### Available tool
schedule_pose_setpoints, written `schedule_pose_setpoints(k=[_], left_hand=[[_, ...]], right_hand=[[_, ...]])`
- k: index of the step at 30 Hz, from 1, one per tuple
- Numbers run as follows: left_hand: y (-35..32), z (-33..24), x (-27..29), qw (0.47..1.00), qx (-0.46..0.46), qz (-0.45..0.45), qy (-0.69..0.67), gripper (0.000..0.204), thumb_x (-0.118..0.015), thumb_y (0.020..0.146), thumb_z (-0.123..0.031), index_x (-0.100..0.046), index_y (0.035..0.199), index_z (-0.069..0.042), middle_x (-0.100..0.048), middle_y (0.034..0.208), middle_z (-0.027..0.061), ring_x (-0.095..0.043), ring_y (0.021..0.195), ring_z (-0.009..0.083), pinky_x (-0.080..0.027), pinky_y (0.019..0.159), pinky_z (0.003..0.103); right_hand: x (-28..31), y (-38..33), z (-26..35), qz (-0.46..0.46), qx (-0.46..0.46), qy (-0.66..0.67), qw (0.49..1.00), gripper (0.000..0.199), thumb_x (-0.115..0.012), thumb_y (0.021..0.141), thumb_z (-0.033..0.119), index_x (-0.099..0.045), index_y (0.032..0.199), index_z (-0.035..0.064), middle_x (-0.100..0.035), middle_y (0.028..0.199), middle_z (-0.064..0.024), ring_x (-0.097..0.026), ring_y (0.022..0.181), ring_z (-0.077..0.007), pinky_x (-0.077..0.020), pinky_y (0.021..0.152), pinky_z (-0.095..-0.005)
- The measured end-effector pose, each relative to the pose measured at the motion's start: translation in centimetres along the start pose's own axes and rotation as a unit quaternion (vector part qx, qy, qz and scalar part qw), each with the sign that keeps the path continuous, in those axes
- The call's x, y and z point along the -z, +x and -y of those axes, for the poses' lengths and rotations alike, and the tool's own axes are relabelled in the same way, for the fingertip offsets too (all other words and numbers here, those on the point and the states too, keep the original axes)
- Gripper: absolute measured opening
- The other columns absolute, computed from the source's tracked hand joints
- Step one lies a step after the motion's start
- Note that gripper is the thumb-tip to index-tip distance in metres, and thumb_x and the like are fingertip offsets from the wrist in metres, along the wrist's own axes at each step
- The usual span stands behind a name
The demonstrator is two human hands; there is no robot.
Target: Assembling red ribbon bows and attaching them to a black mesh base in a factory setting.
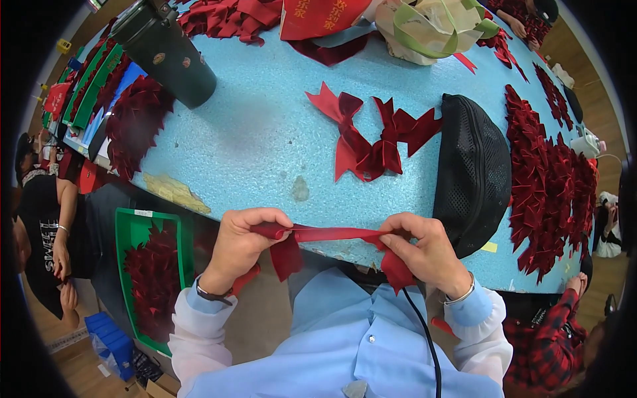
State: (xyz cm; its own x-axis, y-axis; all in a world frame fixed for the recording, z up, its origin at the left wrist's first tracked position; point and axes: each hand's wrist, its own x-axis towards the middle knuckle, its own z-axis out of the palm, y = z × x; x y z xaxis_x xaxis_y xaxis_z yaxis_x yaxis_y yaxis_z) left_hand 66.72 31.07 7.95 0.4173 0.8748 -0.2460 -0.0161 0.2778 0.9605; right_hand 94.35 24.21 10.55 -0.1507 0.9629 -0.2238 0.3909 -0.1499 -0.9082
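Note:
Between my hands a dark red ribbon [338, 233] is stretched level, just off the near edge of the blue table [265, 159]. My left hand [249, 242] pinches one part of it, with a loose tail hanging below the fingers. The other part is pinched by my right hand [424, 249], and a second tail drops from there. Beyond the hands, two or so tied red bows [371, 142] lie on the table, close together. Right of them stands a black mesh pouch [472, 174] with a zip.
A dark tumbler [166, 56] stands far left beside heaped red bows [136, 126]. More bows [547, 186] cover the right side. A beige bag with green handles [431, 30] is at the back. Low at left sits a green crate [123, 265] of bows. Other people work on both sides.

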Motion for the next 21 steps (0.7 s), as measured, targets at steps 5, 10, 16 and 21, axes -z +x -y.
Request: schedule_pose_setpoints(k=[5, 10, 16, 21], left_hand=[[-0.3, 1.0, 0.0, 0.999, -0.021, -0.034, 0.015, 0.025, -0.054, 0.072, 0.016, -0.067, 0.09, 0.003, -0.065, 0.08, 0.0025, -0.059, 0.077, 0.0079, -0.047, 0.071, 0.021], [-0.9, 0.8, 0.4, 0.997, -0.012, -0.037, 0.064, 0.025, -0.05, 0.073, 0.014, -0.066, 0.089, 0.004, -0.065, 0.079, 0.0019, -0.057, 0.076, 0.0066, -0.046, 0.069, 0.02], [-1.5, 0.7, 1.3, 0.993, -0.02, -0.009, 0.112, 0.028, -0.046, 0.072, 0.015, -0.066, 0.088, 0.004, -0.064, 0.076, 0.0026, -0.057, 0.073, 0.0068, -0.046, 0.066, 0.02], [-1.2, 0.8, 1.6, 0.997, -0.015, -0.004, 0.08, 0.03, -0.044, 0.071, 0.016, -0.067, 0.086, 0.004, -0.064, 0.076, 0.0036, -0.058, 0.072, 0.0077, -0.046, 0.067, 0.02]], right_hand=[[-1.0, 0.8, -1.0, -0.03, 0.113, -0.12, 0.986, 0.012, -0.062, 0.077, -0.004, -0.06, 0.089, -0.0009, -0.06, 0.072, -0.0099, -0.06, 0.067, -0.0267, -0.0498, 0.062, -0.0312], [-1.0, 1.0, -1.6, -0.04, 0.232, -0.287, 0.929, 0.017, -0.062, 0.072, -0.004, -0.06, 0.088, 0.0002, -0.059, 0.073, -0.0101, -0.059, 0.067, -0.0268, -0.0494, 0.06, -0.034], [-0.9, 0.5, -1.6, -0.047, 0.28, -0.394, 0.874, 0.023, -0.061, 0.067, -0.001, -0.058, 0.09, 0.0, -0.057, 0.079, -0.0113, -0.058, 0.071, -0.027, -0.0489, 0.063, -0.0354], [-0.7, 0.1, -1.5, -0.018, 0.284, -0.465, 0.839, 0.024, -0.06, 0.066, 0.001, -0.057, 0.089, -0.001, -0.055, 0.085, -0.0129, -0.056, 0.076, -0.0264, -0.0478, 0.067, -0.0352]])
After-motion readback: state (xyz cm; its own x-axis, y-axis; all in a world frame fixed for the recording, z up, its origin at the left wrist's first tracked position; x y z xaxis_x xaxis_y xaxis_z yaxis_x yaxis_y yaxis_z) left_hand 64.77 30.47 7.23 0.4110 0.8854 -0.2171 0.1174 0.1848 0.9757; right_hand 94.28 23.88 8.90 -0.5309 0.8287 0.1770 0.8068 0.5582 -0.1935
